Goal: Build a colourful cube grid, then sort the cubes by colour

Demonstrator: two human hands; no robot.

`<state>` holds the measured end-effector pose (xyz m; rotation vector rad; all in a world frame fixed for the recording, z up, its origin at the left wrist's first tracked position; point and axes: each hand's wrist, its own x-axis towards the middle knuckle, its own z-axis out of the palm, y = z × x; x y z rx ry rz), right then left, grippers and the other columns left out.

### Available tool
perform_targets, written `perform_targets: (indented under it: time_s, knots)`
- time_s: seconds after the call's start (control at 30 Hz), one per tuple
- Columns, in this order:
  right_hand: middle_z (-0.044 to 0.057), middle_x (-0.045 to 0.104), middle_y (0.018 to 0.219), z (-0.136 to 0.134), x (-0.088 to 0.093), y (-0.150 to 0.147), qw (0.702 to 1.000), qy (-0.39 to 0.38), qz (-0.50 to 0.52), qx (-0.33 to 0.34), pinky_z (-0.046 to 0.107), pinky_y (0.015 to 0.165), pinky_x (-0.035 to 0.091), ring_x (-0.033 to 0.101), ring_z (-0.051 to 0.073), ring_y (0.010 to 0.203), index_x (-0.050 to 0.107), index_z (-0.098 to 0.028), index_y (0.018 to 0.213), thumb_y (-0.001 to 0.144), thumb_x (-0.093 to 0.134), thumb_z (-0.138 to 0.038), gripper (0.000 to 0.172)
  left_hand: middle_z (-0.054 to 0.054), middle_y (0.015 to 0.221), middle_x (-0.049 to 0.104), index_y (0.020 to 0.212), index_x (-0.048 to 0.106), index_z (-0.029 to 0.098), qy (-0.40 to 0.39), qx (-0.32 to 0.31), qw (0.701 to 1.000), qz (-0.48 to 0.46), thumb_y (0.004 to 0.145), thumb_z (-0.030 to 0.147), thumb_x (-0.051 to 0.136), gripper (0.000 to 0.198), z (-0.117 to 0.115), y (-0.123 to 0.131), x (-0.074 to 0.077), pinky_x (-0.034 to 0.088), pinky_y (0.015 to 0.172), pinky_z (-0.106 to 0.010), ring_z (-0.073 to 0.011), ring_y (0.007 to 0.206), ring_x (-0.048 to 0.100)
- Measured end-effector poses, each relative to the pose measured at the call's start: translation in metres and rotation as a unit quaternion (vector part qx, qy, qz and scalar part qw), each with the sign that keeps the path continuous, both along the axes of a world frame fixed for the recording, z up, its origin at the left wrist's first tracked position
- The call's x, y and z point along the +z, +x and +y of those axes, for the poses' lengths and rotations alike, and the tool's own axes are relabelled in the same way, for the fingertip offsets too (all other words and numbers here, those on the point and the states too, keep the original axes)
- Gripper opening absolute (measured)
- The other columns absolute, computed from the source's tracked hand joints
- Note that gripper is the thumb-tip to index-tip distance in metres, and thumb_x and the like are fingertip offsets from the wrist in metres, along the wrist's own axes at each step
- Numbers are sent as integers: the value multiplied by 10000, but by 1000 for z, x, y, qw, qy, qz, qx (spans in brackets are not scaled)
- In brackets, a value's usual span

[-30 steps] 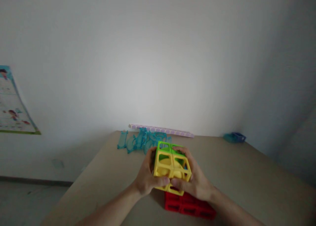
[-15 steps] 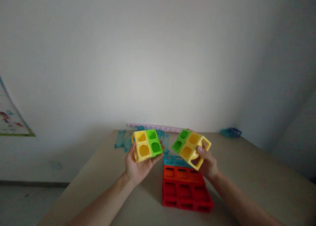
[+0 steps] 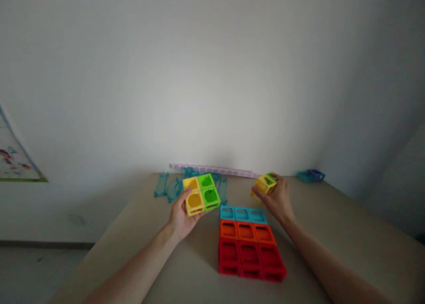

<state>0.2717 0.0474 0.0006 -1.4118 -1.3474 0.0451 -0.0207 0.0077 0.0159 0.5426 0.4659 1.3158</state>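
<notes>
Raised over the table, my left hand (image 3: 182,215) grips a yellow-and-green block of joined hollow cubes (image 3: 201,195) from its left and underside. My right hand (image 3: 275,200) is closed on a second yellow-and-green block (image 3: 265,184), farther back and to the right; my fingers cover part of it. Between my forearms a flat panel of joined cubes lies on the table, with a light-blue row (image 3: 243,214) at the back, an orange row (image 3: 246,231) in the middle and a red row (image 3: 250,259) nearest me.
Transparent blue plastic pieces (image 3: 161,184) lie at the back of the table (image 3: 139,237), partly behind the left block. A purple-and-white patterned strip (image 3: 212,169) runs along the wall. A dark-blue container (image 3: 315,176) sits in the back right corner.
My right hand has moved back and turned its block, uncovering the light-blue row. My left hand keeps its block in nearly the same place, tilted slightly.
</notes>
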Motion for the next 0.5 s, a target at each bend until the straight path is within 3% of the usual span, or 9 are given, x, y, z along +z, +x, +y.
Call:
perform_targets:
  time_s: [0.1, 0.2, 0.3, 0.37, 0.43, 0.5]
  knots:
    - [172, 424, 1180, 10, -14, 6, 993, -88, -54, -51, 524, 937, 423, 481, 367, 1122, 401, -152, 1280, 577, 735, -590, 893, -47, 991, 726, 1296, 511, 229, 24, 64, 997, 47, 708, 152, 697, 622, 2, 2, 0, 588, 737, -359, -221, 846, 706]
    - [166, 417, 1161, 13, -18, 4, 988, -131, -68, -52, 528, 925, 427, 479, 381, 1121, 373, -157, 1299, 559, 747, -560, 921, -5, 1061, 704, 1381, 409, 333, 70, 106, 986, 104, 628, 58, 732, 864, 4, 1, -1, 582, 715, -312, -194, 849, 700]
    - [186, 398, 1208, 3, -8, -2, 983, -113, -120, -74, 581, 940, 396, 424, 422, 1188, 409, -164, 1275, 573, 744, -515, 854, -4, 989, 709, 1404, 391, 341, 106, 106, 976, 160, 611, 80, 764, 914, 6, -2, -2, 577, 678, -312, -198, 780, 698]
    - [208, 360, 1289, -10, 6, -7, 982, -46, -170, -76, 611, 976, 354, 359, 439, 1258, 463, -162, 1246, 669, 686, -447, 681, 1, 898, 708, 1381, 431, 317, 112, 110, 972, 175, 621, 126, 778, 857, 8, -4, -4, 567, 635, -301, -192, 707, 690]
    - [185, 369, 1334, -25, 21, -15, 978, 44, -206, -7, 566, 1021, 344, 362, 389, 1283, 521, -181, 1210, 781, 590, -342, 463, 4, 847, 702, 1341, 477, 285, 102, 118, 972, 174, 628, 171, 787, 785, 9, -4, -6, 557, 609, -295, -187, 665, 682]
    - [144, 463, 1279, -39, 33, -25, 957, 65, -239, 150, 476, 1014, 395, 467, 311, 1206, 554, -205, 1204, 829, 547, -280, 382, -2, 858, 706, 1309, 500, 263, 90, 124, 974, 165, 628, 193, 795, 746, 10, -3, -7, 555, 616, -297, -188, 669, 685]
